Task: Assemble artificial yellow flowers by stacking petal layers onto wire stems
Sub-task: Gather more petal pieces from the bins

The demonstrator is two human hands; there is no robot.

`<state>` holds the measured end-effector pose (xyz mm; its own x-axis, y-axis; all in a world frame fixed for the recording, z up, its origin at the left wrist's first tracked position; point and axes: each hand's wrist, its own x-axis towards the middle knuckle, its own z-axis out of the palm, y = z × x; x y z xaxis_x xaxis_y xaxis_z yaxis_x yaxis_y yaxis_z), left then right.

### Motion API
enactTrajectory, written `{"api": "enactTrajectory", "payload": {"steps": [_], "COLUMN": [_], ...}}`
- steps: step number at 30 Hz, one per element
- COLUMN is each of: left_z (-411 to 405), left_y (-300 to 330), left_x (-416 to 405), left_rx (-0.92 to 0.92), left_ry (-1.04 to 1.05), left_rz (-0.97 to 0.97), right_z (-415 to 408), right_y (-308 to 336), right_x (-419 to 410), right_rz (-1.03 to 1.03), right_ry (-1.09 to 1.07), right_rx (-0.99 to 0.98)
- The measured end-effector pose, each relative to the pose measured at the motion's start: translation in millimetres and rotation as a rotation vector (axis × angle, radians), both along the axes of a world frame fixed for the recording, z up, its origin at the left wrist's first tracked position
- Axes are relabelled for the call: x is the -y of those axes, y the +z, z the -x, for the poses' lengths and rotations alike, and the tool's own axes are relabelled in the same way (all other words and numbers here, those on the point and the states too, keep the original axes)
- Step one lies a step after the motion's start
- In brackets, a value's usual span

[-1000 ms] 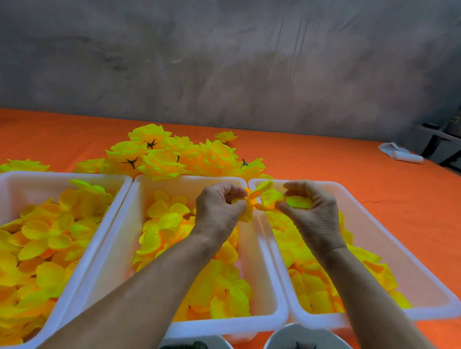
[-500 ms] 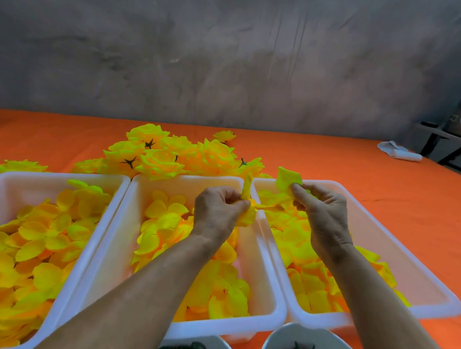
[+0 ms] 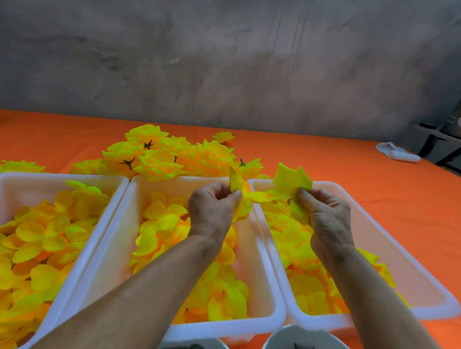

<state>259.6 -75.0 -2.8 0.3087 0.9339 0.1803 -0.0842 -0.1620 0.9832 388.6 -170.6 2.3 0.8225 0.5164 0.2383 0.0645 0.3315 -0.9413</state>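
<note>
Petal layer (image 3: 290, 184) now higher, R hand (image 3: 325, 214).

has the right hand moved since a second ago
Yes. The right hand has drawn right, away from the left hand, lifting its petal layer above the right bin's far rim; earlier it sat lower, against the left hand.

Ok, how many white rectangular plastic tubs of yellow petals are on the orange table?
3, side by side: the left white rectangular plastic tub, the middle tub under the left hand, and the right tub under the right hand. None seems hidden.
</note>
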Motion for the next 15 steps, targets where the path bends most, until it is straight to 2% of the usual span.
{"api": "enactTrajectory", "payload": {"steps": [6,15], "left_z": [-2.3,-4.1], "left_y": [-1.1,-2.8], "left_x": [1.7,1.3], "left_rx": [-0.044,-0.049], "left_ry": [0.037,0.062], "left_rz": [-0.117,-0.161], "right_z": [-3.9,-9.3], "right_y": [-3.0,-6.3], "right_x": [-2.0,-3.6], "right_rz": [0.049,0.102], "right_ry": [-0.089,-0.178], "right_rx": [0.029,0.01]}}
